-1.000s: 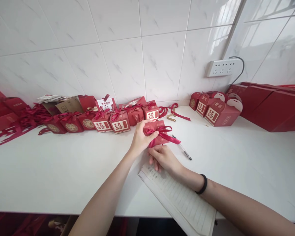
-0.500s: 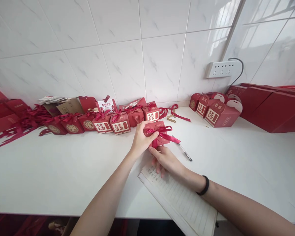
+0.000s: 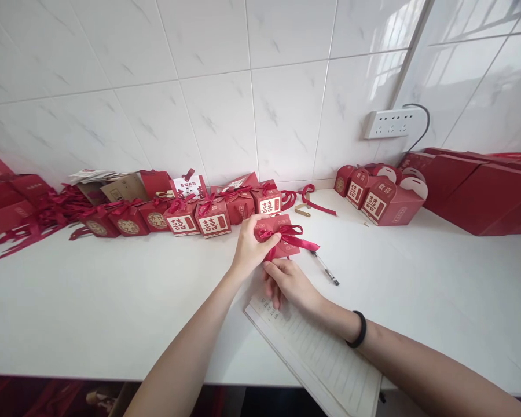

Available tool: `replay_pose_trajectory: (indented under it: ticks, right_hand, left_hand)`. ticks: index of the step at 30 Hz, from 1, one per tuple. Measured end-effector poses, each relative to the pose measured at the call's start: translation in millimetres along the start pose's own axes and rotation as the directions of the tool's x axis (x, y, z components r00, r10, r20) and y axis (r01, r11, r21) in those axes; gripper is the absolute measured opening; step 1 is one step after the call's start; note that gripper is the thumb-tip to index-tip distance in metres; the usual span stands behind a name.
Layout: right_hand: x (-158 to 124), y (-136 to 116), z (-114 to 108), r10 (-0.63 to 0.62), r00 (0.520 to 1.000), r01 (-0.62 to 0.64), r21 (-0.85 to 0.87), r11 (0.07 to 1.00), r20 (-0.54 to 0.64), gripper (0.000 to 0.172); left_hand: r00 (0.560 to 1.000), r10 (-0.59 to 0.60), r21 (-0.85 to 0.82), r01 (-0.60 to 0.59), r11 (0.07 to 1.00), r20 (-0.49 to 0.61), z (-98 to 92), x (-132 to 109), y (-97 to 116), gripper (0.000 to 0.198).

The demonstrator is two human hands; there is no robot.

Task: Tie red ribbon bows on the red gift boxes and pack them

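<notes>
A small red gift box sits before me, with a dark red satin ribbon tied in a bow on its top. My left hand grips the box from the left, its thumb pressing on the bow's knot. Just below the box's near edge, my right hand pinches a ribbon end between thumb and forefinger. Its other fingers hang curled above an open notebook with handwriting on the page. A pen lies right of the box.
Several finished red boxes with bows line the back of the white table. More red boxes and large red bags stand at the right. Loose ribbons are heaped at the left. A power strip is on the tiled wall.
My right hand has shifted slightly down and left, drawing the ribbon end with it. My left hand keeps its grip on the box.
</notes>
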State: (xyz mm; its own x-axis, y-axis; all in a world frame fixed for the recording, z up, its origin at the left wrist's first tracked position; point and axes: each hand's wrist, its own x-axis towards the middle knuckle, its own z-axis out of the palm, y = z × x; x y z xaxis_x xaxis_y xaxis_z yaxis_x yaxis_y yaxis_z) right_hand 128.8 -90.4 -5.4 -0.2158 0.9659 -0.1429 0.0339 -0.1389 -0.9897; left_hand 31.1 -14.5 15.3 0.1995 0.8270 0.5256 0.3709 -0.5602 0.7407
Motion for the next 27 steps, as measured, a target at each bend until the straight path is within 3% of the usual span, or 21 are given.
replay_pose_trajectory:
  ticks: [7,9,11,12,15,16,17,20,22,27]
  right_hand:
    - [-5,5,4,0.001,0.989,0.021,-0.148,0.989,0.15,0.03]
    - [-8,-2,-3,-0.09,0.984,0.131,-0.28,0.951,0.153,0.032]
    - [-11,-12,-16,-0.306,0.95,0.3,-0.452,0.84,0.061,0.033]
    - [-12,-18,-24,-0.448,0.894,0.371,-0.544,0.753,-0.011,0.031]
    - [-8,-30,-52,-0.774,0.616,0.403,-0.785,0.471,-0.149,0.02]
    - [-5,-32,-61,-0.817,0.562,0.387,-0.832,0.398,-0.129,0.02]
    - [-2,-32,-69,-0.839,0.537,0.379,-0.864,0.333,-0.088,0.023]
    - [6,-28,-83,-0.839,0.541,0.407,-0.893,0.194,0.064,0.026]
    - [9,-25,-85,-0.841,0.531,0.426,-0.89,0.16,0.103,0.021]
    - [6,-24,-79,-0.849,0.528,0.414,-0.88,0.234,0.022,0.014]
  left_hand:
    - [1.0,0.0,0.003,-0.001,1.0,0.01,-0.9,0,1,0.035]
    - [1.0,-0.005,-0.003,0.005,1.0,0.026,-1.4,1,-1,0.037]
    - [0.998,-0.021,-0.018,0.022,1.0,0.052,-2.2,2,-3,0.04]
    - [0.998,-0.026,-0.027,0.028,0.999,0.065,-2.6,2,-3,0.041]
    - [0.995,-0.012,-0.051,0.017,0.999,0.098,-3.7,2,-4,0.042]
    - [0.995,-0.002,-0.055,0.008,0.998,0.104,-4.0,1,-4,0.042]
    - [0.994,0.007,-0.057,-0.001,0.998,0.11,-4.2,1,-4,0.041]
    - [0.992,0.015,-0.043,-0.01,0.999,0.126,-4.6,-1,-3,0.04]
    - [0.99,0.022,-0.038,-0.017,0.999,0.142,-4.8,-1,-2,0.041]
    - [0.97,0.062,-0.081,-0.044,0.996,0.233,-4.9,-1,-4,0.047]
